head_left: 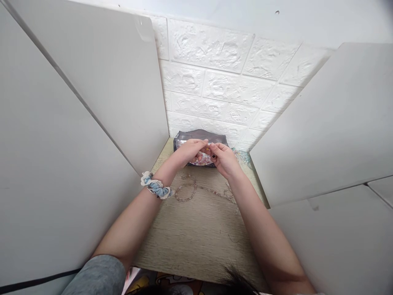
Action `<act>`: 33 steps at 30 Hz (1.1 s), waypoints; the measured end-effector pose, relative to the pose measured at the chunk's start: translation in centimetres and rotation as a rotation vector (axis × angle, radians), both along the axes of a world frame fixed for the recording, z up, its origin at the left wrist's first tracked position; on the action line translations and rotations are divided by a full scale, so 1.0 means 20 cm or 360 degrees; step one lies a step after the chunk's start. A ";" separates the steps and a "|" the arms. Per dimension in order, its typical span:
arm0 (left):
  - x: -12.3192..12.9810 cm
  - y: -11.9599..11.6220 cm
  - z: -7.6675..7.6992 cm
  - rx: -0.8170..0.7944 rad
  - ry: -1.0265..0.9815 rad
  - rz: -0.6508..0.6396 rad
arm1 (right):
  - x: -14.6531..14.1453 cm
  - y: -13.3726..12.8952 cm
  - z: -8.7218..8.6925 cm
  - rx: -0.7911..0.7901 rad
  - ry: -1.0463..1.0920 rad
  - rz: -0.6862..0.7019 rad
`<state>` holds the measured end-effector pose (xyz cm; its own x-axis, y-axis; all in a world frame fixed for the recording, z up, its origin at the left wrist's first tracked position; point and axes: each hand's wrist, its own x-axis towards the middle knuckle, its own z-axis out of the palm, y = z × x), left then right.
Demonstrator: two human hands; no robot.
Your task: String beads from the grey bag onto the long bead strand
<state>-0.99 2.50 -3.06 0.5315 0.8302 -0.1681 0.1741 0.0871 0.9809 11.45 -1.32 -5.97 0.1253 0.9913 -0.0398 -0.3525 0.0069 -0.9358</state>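
My left hand [193, 151] and my right hand [225, 159] meet above the far part of the wooden table. Thumb and fingers of each are pinched together. Something tiny, partly yellowish, shows between the fingertips, too small to name. Right behind the hands stands a dark grey see-through pouch [201, 134] with many small pink and white pieces in it. Nearer to me lies a thin string of beads [186, 199], looped at the left and running right towards my right forearm. A blue scrunchie with lace edging [156, 187] is around my left wrist.
White panels [123, 82] [322, 131] rise on both sides of the narrow wooden tabletop [193, 233]. A white brick-patterned wall [211, 49] closes the back. Behind my right hand lies a turquoise, clear-looking heap [243, 156], its kind unclear.
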 end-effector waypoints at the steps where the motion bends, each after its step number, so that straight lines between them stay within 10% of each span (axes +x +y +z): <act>1: 0.00 0.00 0.00 -0.0011 -0.0013 0.0018 | 0.00 0.00 0.00 0.0005 -0.0011 -0.0006; 33: -0.02 0.02 0.00 0.0277 -0.0007 0.0057 | 0.02 0.03 -0.04 -0.0153 0.0638 0.0186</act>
